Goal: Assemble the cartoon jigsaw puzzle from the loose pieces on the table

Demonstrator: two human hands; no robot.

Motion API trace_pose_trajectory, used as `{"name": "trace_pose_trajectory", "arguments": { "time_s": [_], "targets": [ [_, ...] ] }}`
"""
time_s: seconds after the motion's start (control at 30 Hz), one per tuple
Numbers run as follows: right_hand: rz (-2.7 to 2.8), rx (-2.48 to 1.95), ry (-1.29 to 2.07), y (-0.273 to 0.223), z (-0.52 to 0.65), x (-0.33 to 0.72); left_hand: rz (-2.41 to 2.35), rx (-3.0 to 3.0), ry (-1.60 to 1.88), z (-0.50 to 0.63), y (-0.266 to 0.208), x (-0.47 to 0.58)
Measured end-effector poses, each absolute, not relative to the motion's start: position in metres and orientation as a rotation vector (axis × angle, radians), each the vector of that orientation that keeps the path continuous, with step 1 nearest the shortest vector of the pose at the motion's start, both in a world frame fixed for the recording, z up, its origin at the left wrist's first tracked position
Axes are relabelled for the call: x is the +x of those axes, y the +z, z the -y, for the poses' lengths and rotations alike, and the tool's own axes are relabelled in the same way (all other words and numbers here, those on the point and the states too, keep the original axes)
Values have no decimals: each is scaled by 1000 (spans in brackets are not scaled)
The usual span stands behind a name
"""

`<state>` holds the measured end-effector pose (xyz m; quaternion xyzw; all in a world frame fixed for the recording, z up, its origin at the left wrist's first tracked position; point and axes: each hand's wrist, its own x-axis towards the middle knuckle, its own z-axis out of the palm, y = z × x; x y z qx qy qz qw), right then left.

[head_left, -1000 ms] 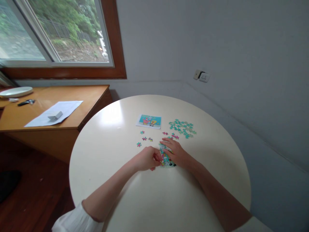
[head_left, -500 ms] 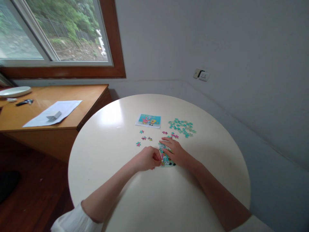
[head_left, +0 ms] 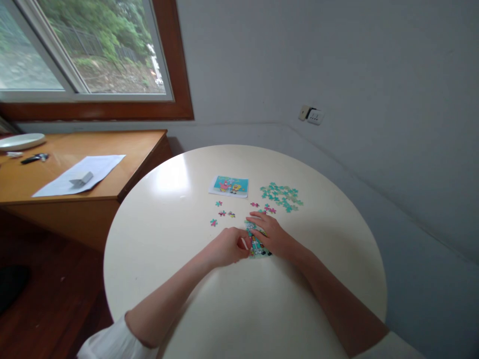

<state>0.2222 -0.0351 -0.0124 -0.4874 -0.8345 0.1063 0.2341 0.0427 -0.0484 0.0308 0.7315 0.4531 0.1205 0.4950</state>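
Note:
A partly joined jigsaw puzzle with cartoon figures lies near the middle of the round table. My left hand is at its left edge, thumb and fingertips closed on a small puzzle piece that they largely cover. My right hand rests on the puzzle's upper right part, fingers spread and holding nothing. Just beyond it lie several loose pink and teal pieces. More loose pieces are scattered to the upper left of the puzzle.
A picture card lies beyond the loose pieces. Farther right is a spread of teal puzzle pieces. The white round table stands near a wooden desk bearing a paper sheet, a small grey block and a white plate.
My left thumb and fingers have shifted slightly at the puzzle's left edge, with a gap now showing between them. My right hand stays in place. The view has moved a little.

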Motion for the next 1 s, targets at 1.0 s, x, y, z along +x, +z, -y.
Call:
{"name": "trace_pose_trajectory", "arguments": {
  "time_s": [1.0],
  "targets": [
    [2293,-1371,292,-8,37,220,-1159,2001,314,55,32,48]
  ]
}}
